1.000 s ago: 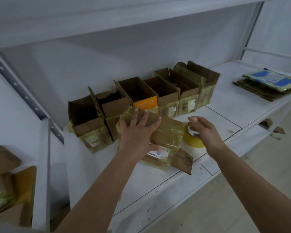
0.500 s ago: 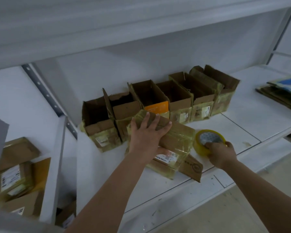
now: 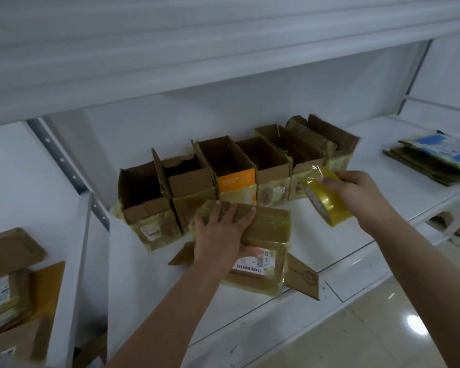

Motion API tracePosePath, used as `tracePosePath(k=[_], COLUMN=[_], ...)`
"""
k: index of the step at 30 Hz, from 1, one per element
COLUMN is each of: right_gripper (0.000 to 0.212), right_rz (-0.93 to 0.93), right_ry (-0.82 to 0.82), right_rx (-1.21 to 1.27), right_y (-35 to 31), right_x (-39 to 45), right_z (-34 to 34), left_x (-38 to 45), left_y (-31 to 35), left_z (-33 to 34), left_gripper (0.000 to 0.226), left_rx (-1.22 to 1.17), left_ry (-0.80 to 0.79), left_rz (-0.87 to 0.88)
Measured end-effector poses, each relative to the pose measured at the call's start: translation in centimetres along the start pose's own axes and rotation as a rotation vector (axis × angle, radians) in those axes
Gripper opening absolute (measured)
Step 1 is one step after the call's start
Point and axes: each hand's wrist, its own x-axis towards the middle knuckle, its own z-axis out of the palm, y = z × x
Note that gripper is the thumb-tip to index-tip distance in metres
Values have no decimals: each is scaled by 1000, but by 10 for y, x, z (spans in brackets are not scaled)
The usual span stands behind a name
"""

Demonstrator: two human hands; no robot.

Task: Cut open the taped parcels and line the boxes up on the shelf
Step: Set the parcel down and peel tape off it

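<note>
The parcel (image 3: 260,251) lies near the front edge of the white shelf (image 3: 149,264), wrapped in yellowish tape, its printed label facing up. A loose cardboard flap (image 3: 303,280) sticks out from under the parcel's right side, toward the shelf edge. The left hand (image 3: 221,235) presses flat on the parcel's left half, fingers spread across the top and thumb down over the label side. Right of the parcel and raised off the shelf, the right hand (image 3: 356,192) grips a roll of yellow tape (image 3: 327,200), a loose end of film standing up at the fingertips. Just behind the parcel, a row of opened boxes (image 3: 237,171) stands side by side against the back wall, tops open; the one straight behind the parcel has an orange panel. Far right of the parcel, a stack of flattened cardboard (image 3: 433,160) lies on the shelf.
</note>
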Motion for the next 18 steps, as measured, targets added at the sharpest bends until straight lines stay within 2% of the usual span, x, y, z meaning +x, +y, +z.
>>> tracePosePath(k=[4,7,9,12,15,18], right_gripper=[10,58,68,37,19,16], right_rz=[-101,-145,-161,-127,-44,3], right_ry=[-139,-235,-268,-267,-250,-260], right_rx=[74,84,57,37,56,143], right_y=[-38,-51,-53,-49,-38,-34], right_x=[-16,-23,-26,-30,-32,-35], right_z=[23,39,44,42,36,29], left_x=[-12,-17,-16,-12,-11,-24], left_y=[0,15,23,23,22,24], left_z=[1,5,8,8,6,9], left_gripper=[96,95,95,93,92,92], left_rx=[22,-12,-45,-38,-31,-23], left_ry=[65,106,124,151,138,165], left_rz=[2,30,47,50,53,48])
